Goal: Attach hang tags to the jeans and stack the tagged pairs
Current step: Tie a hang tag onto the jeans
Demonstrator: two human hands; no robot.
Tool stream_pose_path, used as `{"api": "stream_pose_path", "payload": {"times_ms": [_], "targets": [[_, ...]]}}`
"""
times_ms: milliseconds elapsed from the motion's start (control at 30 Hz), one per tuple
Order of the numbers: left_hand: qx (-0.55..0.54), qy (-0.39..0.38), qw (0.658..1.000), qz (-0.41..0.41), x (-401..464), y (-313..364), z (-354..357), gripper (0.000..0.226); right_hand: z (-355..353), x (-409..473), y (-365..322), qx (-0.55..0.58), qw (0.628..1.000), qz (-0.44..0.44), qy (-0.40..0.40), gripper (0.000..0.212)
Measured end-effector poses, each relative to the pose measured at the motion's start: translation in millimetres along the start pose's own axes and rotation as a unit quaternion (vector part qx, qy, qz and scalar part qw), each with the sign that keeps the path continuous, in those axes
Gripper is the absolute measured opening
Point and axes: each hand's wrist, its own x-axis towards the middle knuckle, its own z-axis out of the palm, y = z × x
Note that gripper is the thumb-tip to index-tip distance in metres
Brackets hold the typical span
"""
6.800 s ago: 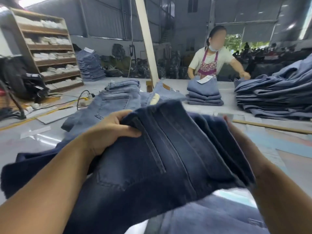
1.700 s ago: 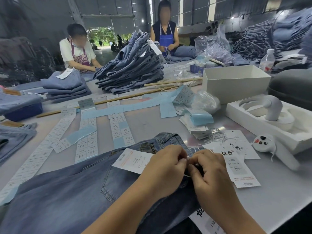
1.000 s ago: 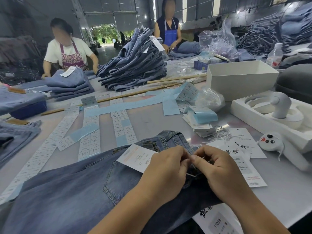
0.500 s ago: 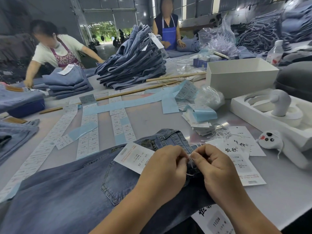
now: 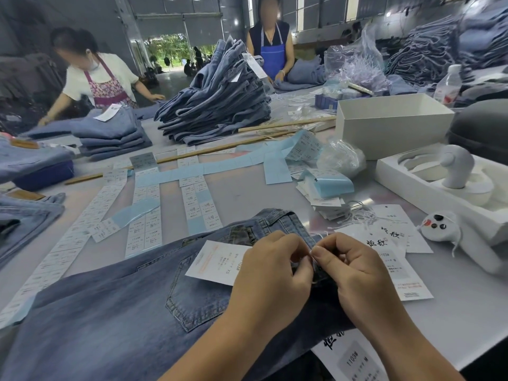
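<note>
Tying is judged the step in hand: jeans (image 5: 115, 306) lie lower left on the worktop (image 5: 247, 193), hang tag (image 5: 217, 261) just left of the left hand (image 5: 270, 273) and right hand (image 5: 354, 268), both pinching its string at the waistband; next, tighten, then stack.

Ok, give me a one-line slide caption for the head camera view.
Both hands, left and right, pinch a tag string at the jeans waistband, hang tag lying on the denim.
</note>
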Motion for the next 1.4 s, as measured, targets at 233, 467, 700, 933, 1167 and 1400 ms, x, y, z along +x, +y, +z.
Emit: {"api": "stream_pose_path", "payload": {"times_ms": [233,467,700,933,1167,1400], "targets": [[0.013,0.037,0.999,-0.014,0,7,1,0.018,2,-3,0,-0.021,0.999,-0.014,0.031,0.019],[0.124,0.060,0.989,0.048,0,8,4,0.018,0,-3,-3,-0.024,0.999,-0.014,0.027,0.019],[0.125,0.061,0.989,0.054,-1,7,6,0.013,0,-4,0,-0.034,0.998,-0.040,0.037,0.017],[0.103,0.081,0.991,0.032,-3,8,6,0.013,2,-2,4,-0.057,0.994,-0.071,0.064,0.018],[-0.028,0.041,0.998,-0.039,-8,3,-2,0.010,-6,4,9,-0.031,0.998,-0.011,0.055,0.018],[-0.076,-0.067,0.993,-0.055,-6,-13,-19,0.019,-8,4,9,-0.039,0.998,0.013,0.036,0.018]]}}
